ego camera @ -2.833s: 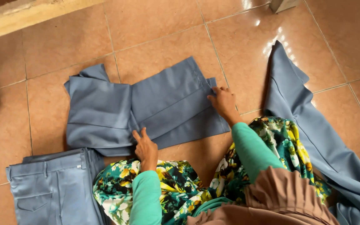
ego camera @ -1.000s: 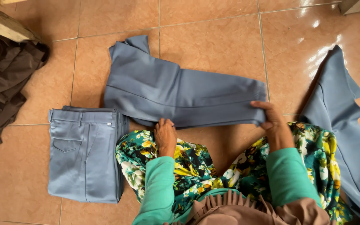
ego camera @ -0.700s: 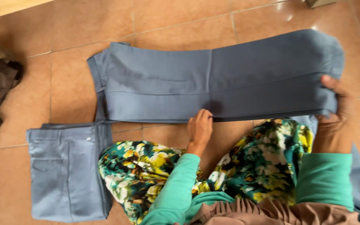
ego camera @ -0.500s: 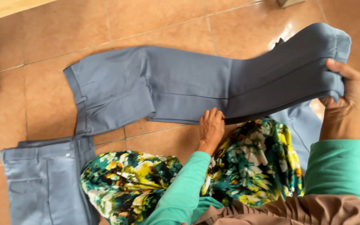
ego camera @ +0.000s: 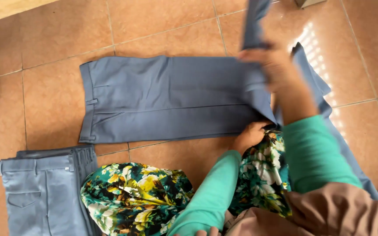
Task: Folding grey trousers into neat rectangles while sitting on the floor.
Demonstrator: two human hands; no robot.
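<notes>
Right hand (ego camera: pixel 271 65): blurred, clamping the leg end of the blue-grey trousers (ego camera: pixel 167 98) and lifting it off the floor. Left hand (ego camera: pixel 250 135): fingers together, pressing down on the trousers' lower edge at the fold. The trousers are lying flat on the tiled floor (ego camera: pixel 154 26), waistband pointing left. Folded trousers stack (ego camera: pixel 44 192) is sitting lower left; loose blue-grey cloth (ego camera: pixel 329 113) is trailing at right.

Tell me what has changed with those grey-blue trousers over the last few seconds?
The right hand has lifted the leg end of the grey-blue trousers up off the floor. The left hand has slid to the fold line. The folded pile stays put.
</notes>
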